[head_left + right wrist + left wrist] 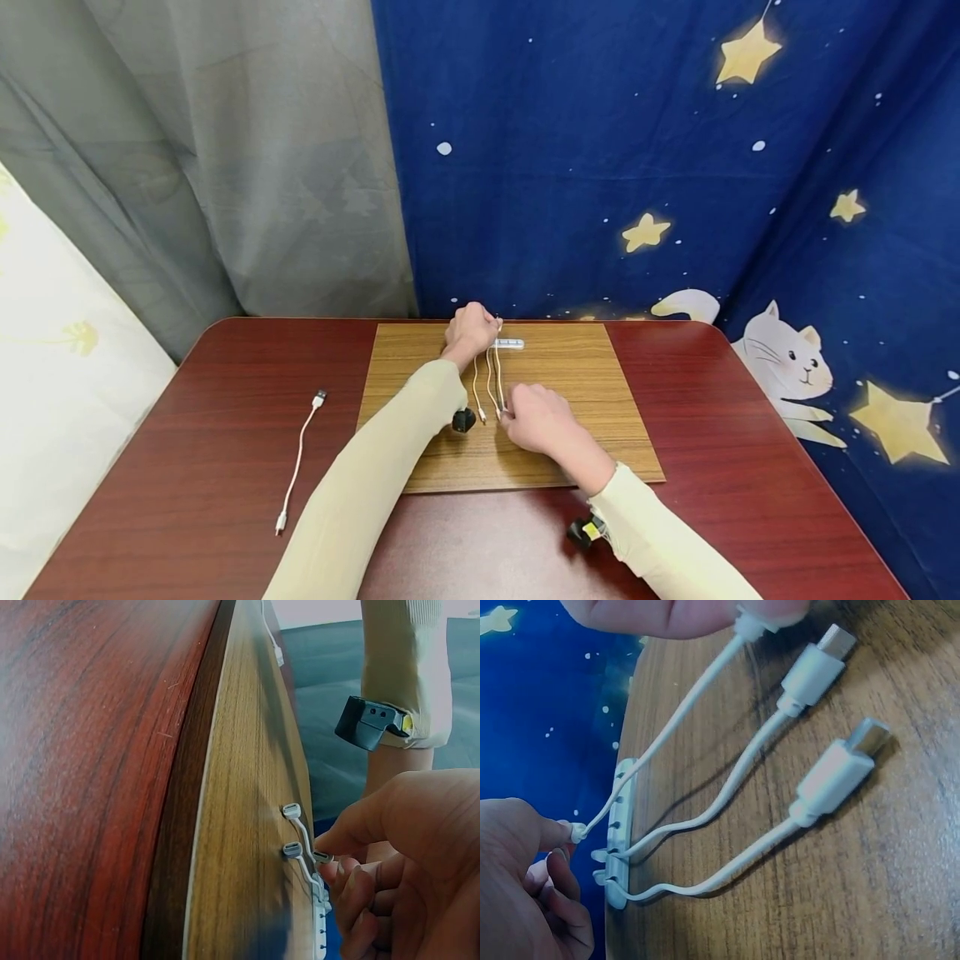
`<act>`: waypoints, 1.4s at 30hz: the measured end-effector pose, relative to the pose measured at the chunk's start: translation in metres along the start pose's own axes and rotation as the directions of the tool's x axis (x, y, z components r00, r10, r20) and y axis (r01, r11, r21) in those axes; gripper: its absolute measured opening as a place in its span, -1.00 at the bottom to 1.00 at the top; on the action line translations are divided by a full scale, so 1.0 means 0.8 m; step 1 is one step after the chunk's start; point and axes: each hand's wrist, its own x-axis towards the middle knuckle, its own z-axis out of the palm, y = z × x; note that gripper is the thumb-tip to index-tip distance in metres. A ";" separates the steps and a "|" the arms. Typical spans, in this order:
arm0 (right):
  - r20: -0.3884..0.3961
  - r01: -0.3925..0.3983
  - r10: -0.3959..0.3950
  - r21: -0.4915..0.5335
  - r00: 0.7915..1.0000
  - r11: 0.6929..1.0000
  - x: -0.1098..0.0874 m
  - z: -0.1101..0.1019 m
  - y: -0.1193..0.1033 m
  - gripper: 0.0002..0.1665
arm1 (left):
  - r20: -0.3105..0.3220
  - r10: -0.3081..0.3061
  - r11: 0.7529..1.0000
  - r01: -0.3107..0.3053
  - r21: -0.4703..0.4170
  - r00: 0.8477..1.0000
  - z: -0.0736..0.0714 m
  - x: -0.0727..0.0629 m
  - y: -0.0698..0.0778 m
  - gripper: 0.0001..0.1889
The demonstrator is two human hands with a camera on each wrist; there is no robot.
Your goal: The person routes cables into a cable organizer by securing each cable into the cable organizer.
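Note:
My left hand (468,329), at the board's far edge, pinches one end of a white charging cable (676,726). The right hand (536,417) grips the connector at that cable's near end. Between the two hands the cable runs nearly straight, passing over a pale slotted cable clip strip (619,838) near the board's edge. Two more white cables lie in slots of that strip, their metal-tipped connectors (814,678) pointing toward me. In the right wrist view, the held connector (324,857) shows between thumb and fingers, beside the two free ones.
Under the strip is a wood-grain board (570,375) on a dark red table (480,550). Left of the board lies a separate short white USB cable (301,450). Grey and blue star-patterned curtains (540,167) hang right behind the table's far edge.

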 end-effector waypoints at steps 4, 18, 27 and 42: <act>-0.002 -0.001 0.001 0.002 1.000 1.000 0.000 0.001 0.002 -0.63 | 0.006 0.003 1.000 -0.003 0.017 1.000 0.002 0.001 -0.001 -0.77; -0.011 -0.014 0.014 0.003 1.000 1.000 -0.004 0.003 0.008 -0.65 | 0.008 0.016 0.999 -0.016 0.032 1.000 0.006 -0.004 -0.001 -0.78; -0.006 -0.026 0.026 -0.009 1.000 1.000 -0.004 0.001 0.011 -0.66 | 0.015 0.007 0.998 -0.008 0.055 1.000 0.011 0.001 0.000 -0.77; 0.010 -0.058 0.058 -0.019 0.998 0.998 -0.001 0.002 0.014 -0.59 | 0.024 -0.009 0.999 0.008 0.052 1.000 0.021 0.008 0.001 -0.78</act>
